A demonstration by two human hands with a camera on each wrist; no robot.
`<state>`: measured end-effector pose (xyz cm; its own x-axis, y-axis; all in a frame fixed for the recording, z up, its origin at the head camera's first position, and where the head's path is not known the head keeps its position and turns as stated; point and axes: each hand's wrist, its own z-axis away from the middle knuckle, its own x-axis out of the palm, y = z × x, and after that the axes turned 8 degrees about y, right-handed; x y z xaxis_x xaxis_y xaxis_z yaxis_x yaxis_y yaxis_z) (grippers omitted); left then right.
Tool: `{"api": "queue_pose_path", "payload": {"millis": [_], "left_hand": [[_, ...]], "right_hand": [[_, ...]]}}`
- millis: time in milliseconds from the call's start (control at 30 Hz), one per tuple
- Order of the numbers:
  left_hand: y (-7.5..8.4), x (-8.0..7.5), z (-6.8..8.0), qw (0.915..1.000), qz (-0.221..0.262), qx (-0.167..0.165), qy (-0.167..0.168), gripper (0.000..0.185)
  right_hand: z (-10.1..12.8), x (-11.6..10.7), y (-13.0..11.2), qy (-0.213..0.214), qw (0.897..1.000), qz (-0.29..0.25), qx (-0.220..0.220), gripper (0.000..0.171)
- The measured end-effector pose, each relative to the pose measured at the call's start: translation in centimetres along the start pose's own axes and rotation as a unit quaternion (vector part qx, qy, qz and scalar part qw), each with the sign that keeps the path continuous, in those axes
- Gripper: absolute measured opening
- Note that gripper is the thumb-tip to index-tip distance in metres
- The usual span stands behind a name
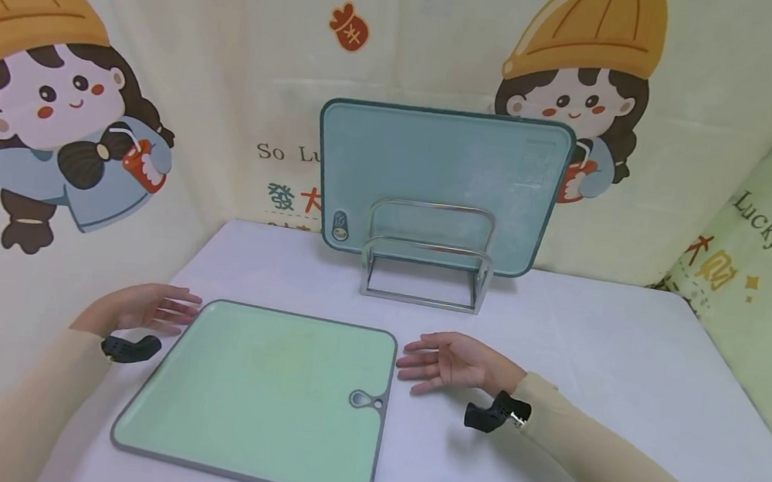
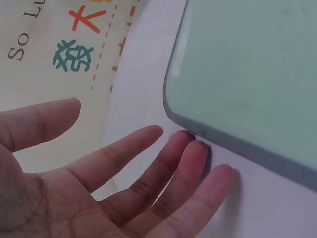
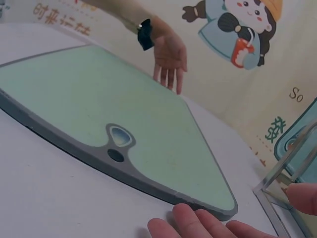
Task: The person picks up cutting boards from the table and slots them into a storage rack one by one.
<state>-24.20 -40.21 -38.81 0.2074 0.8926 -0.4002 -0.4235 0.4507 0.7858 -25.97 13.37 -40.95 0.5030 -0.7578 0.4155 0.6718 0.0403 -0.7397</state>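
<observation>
Printed cloth (image 1: pixel 433 44) behind white bench (image 1: pixel 626 357). Green board (image 1: pixel 252 399) flat near bench's left edge; left hand (image 1: pixel 149 309) and right hand (image 1: pixel 453 362) just beside opposite sides, fingers extended, gripping nothing (contact unclear). Blue board (image 1: pixel 435 160) upright behind hoops of metal rack (image 1: pixel 427 246), near bench's back edge.

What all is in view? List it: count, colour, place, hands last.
Rectangular board with grey rim: 1, pale green, flat on the table between the hands
Rectangular board with dark rim: 1, blue, upright at the rack
Metal wire rack: 1, silver, back of the table
Flat tabletop: 1, white, under everything
Printed cloth backdrop: number of sheets unclear, cream with cartoon figures and lettering, behind and beside the table
Curved wrist devices: 2, black, one per wrist
Long sleeves: 2, beige, on both arms
Left hand: 1, bare, by the green board's left edge
Right hand: 1, bare, by its right edge
</observation>
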Motion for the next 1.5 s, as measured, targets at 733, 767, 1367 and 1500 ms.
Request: {"api": "queue_pose_path", "payload": {"millis": [733,767,1367,1500], "left_hand": [[0.5,1.5,0.6,0.999,-0.014,-0.038,0.02,0.063],[0.6,1.6,0.6,0.9989,-0.014,-0.038,0.024,0.063],[0.8,2.1,-0.1,0.998,0.005,-0.032,0.054,0.064],[0.8,2.2,-0.6,0.9976,0.004,-0.03,0.062,0.065]], "right_hand": [[-0.3,1.4,0.6,0.037,0.999,0.009,0.005,0.055],[-0.3,1.4,0.6,0.038,0.999,0.008,0.004,0.055],[-0.4,1.6,-0.1,0.063,0.998,-0.015,0.012,0.057],[-0.7,1.6,-0.4,0.08,0.997,-0.017,0.007,0.056]]}}
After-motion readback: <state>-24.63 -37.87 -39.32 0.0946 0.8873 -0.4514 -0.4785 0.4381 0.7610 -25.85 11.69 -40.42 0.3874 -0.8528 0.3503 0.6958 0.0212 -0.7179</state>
